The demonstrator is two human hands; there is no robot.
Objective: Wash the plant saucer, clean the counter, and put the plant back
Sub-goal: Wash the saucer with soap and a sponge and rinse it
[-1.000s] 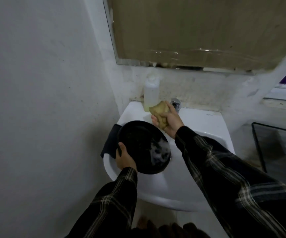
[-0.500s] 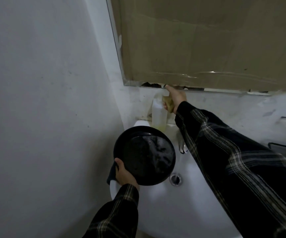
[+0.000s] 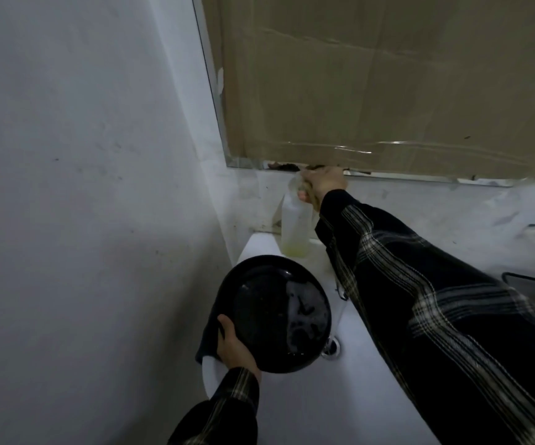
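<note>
A round black plant saucer (image 3: 269, 313) with soap foam and water on its right side is tilted over the white sink (image 3: 356, 390). My left hand (image 3: 234, 345) grips its lower left rim. My right hand (image 3: 324, 181) reaches far back to the top of a clear plastic bottle (image 3: 295, 226) with a little yellow-green liquid, which stands on the sink's back ledge. The hand still holds the yellowish sponge (image 3: 309, 195), mostly hidden under the fingers. The plant is not in view.
A dark cloth (image 3: 208, 338) hangs over the sink's left rim under the saucer. The drain (image 3: 332, 348) shows beside the saucer. A mirror covered with taped cardboard (image 3: 388, 81) hangs above. A white wall (image 3: 83, 187) is close on the left.
My right hand rose from the faucet area with the sponge up to the bottle's top below the mirror. The view tilted up; the saucer stays held over the sink.
</note>
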